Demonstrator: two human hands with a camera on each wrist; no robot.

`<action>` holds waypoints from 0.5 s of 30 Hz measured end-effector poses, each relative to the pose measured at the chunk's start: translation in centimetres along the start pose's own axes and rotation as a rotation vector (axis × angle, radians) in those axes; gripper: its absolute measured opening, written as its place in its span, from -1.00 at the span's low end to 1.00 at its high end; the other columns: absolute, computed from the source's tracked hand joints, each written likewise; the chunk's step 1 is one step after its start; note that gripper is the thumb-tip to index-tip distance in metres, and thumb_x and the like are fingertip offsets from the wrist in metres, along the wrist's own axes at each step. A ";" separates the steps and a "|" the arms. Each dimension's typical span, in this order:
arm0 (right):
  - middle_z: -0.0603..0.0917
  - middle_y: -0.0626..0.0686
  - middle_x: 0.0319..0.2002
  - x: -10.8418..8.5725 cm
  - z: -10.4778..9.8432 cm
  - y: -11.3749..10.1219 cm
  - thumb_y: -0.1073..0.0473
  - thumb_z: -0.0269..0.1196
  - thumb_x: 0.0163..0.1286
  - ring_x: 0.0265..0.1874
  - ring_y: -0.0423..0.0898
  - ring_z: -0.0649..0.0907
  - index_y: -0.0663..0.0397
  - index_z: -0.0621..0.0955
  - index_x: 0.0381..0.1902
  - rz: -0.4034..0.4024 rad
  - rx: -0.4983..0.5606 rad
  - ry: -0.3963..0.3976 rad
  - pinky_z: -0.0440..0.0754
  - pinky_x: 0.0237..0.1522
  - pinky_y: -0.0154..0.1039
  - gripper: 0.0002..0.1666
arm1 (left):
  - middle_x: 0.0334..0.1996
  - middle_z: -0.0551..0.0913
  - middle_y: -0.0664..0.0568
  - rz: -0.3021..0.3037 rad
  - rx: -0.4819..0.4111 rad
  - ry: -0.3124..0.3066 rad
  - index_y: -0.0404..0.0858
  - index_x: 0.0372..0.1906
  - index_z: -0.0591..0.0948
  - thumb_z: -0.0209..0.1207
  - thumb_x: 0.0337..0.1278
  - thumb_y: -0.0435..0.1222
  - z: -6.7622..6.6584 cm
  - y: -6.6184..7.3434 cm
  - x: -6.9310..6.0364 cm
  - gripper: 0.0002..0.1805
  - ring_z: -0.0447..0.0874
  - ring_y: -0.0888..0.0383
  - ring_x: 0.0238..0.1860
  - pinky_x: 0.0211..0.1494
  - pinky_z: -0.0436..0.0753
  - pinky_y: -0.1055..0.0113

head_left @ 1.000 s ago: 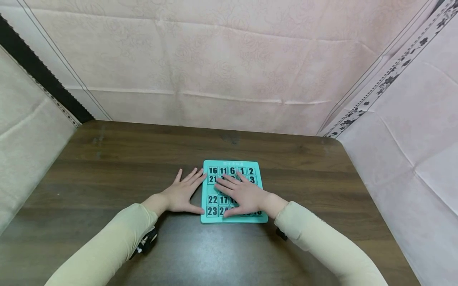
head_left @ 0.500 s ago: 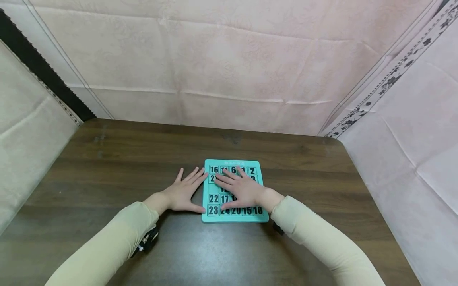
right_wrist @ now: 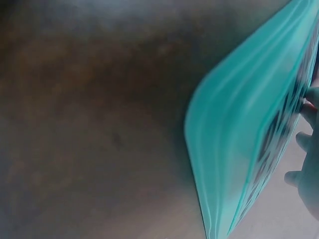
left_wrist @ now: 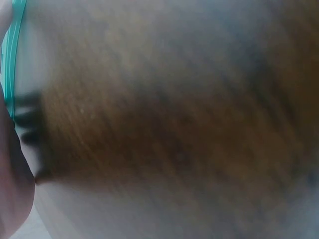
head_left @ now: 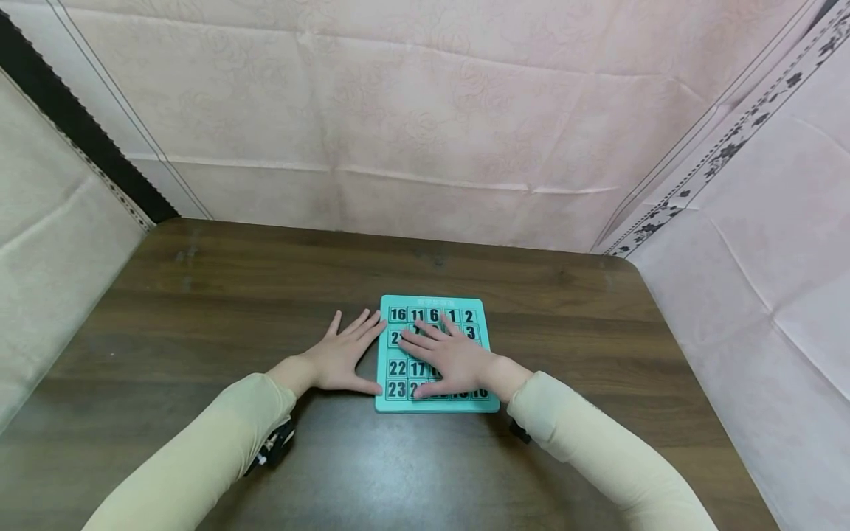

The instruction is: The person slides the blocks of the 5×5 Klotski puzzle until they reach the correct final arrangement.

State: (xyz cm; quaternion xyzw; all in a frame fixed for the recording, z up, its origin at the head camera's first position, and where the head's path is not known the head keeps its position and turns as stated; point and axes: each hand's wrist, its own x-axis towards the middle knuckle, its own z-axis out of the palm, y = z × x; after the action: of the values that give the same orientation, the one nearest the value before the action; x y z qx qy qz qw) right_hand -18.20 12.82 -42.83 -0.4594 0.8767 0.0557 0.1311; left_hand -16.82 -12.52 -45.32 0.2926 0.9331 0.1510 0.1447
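Observation:
A turquoise sliding number puzzle (head_left: 432,301) lies flat on the table, its square tiles printed with black numbers such as 16, 22 and 23. My left hand (head_left: 337,361) is spread beside its left edge, with thumb tip and fingertips at the rim. Over the tiles lies my right hand (head_left: 458,363), fingers extended and spread, hiding the middle and lower right numbers. The right wrist view shows the puzzle's rounded corner (right_wrist: 224,119) close up, with fingertips (right_wrist: 303,141) near the tiles. Only part of the left hand (left_wrist: 15,189) and a sliver of turquoise rim (left_wrist: 10,64) appear in the left wrist view.
The dark wood-grain table (head_left: 265,273) has rounded far corners. Pale patterned cloth (head_left: 425,133) hangs behind it, and more cloth hangs at both sides. A black device (head_left: 272,446) is strapped under the left wrist.
My right hand shifted slightly up and left, uncovering the bottom row's numbers, then came back over them. My left hand stays at the puzzle's left edge. The head view has shifted very slightly.

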 end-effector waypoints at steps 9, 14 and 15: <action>-0.05 -0.14 0.50 -0.9 0.4 -0.7 -0.53 -0.10 0.22 0.50 -0.04 -0.08 -0.19 -0.05 0.50 -0.044 -0.035 0.015 -0.18 0.43 0.16 0.04 | 0.51 -0.20 -0.02 0.004 0.010 0.006 -0.15 0.50 -0.10 0.03 -0.16 0.45 0.1 0.0 0.0 0.21 -0.31 -0.04 0.52 0.39 -0.35 -0.27; -0.03 -0.12 0.50 -1.2 0.6 -1.0 -0.53 -0.10 0.22 0.50 -0.04 -0.06 -0.18 -0.04 0.50 -0.053 -0.033 0.035 -0.15 0.43 0.15 0.04 | 0.51 -0.20 -0.03 0.005 0.006 0.008 -0.15 0.50 -0.10 0.04 -0.15 0.44 0.0 0.1 -0.1 0.21 -0.31 -0.04 0.52 0.39 -0.35 -0.27; -0.03 -0.12 0.50 -1.2 0.6 -1.0 -0.53 -0.10 0.22 0.49 -0.04 -0.05 -0.18 -0.03 0.50 -0.053 -0.031 0.038 -0.14 0.43 0.15 0.03 | 0.51 -0.20 -0.03 0.005 0.004 0.009 -0.15 0.50 -0.10 0.04 -0.15 0.44 0.0 0.1 -0.1 0.21 -0.31 -0.04 0.52 0.39 -0.35 -0.27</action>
State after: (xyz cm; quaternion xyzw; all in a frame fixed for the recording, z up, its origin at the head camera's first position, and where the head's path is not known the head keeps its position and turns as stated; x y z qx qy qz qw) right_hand -16.61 13.32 -43.06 -0.4856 0.8655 0.0570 0.1088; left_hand -16.72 -12.48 -45.29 0.2948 0.9332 0.1508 0.1398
